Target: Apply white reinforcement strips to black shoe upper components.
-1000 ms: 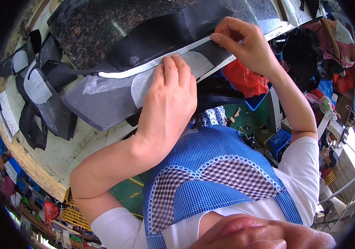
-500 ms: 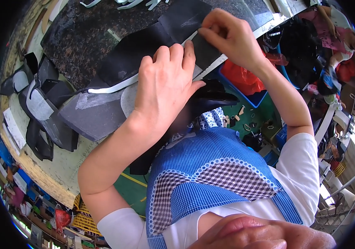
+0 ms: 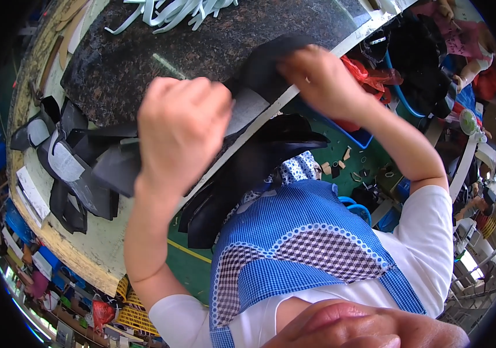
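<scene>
A black, flexible sheet piece (image 3: 268,61) is bent up over the near edge of the dark stone slab. My right hand (image 3: 323,81), blurred by motion, is closed on its far right end. Farther left, my left hand (image 3: 181,127) is curled with bent fingers above the pieces; what it grips, if anything, is hidden. Between the hands, a grey patch (image 3: 248,110) of the piece shows along the table edge. Another dark grey piece (image 3: 115,168) pokes out beside my left wrist.
White strips (image 3: 178,11) lie bunched on the stone slab (image 3: 115,69). Several black pieces with grey patches (image 3: 65,162) are piled on the table's left. Black pieces (image 3: 265,145) hang before my apron. A blue crate (image 3: 361,139) with red plastic stands right of the table.
My left hand has moved left and its fingers have curled. My right hand has come down slightly, bending the black piece. The white strip along the piece's edge no longer shows.
</scene>
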The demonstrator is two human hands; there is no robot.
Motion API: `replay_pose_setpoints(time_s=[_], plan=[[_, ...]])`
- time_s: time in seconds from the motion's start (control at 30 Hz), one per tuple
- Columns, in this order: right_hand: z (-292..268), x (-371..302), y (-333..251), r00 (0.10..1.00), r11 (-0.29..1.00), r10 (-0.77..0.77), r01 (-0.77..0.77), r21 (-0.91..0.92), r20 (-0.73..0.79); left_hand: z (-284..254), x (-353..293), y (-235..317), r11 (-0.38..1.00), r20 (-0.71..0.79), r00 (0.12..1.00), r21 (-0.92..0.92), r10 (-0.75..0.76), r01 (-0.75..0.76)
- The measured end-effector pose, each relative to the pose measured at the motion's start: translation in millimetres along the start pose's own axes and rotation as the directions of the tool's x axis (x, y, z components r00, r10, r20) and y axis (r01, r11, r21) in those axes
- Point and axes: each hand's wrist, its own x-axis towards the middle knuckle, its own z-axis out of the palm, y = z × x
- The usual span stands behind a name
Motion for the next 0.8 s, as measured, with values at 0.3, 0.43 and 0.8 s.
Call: replay_pose_setpoints(time_s=[0.3,0.43,0.8], plan=[[-29,54,36,0.778,0.762,0.498,-0.604,0.234,0.383,48,-12,57,0.919,0.102,0.994,0.387,0.045,-0.081],[-17,46,29,0.943,0.933,0.261,-0.301,0.199,0.206,49,-7,63,0.846,0.208,0.978,0.520,0.007,-0.117],[-18,-1,25,0.910,0.880,-0.415,0.405,-0.247,0.011,34,-28,69,0.718,0.143,0.981,0.696,-0.133,-0.004]])
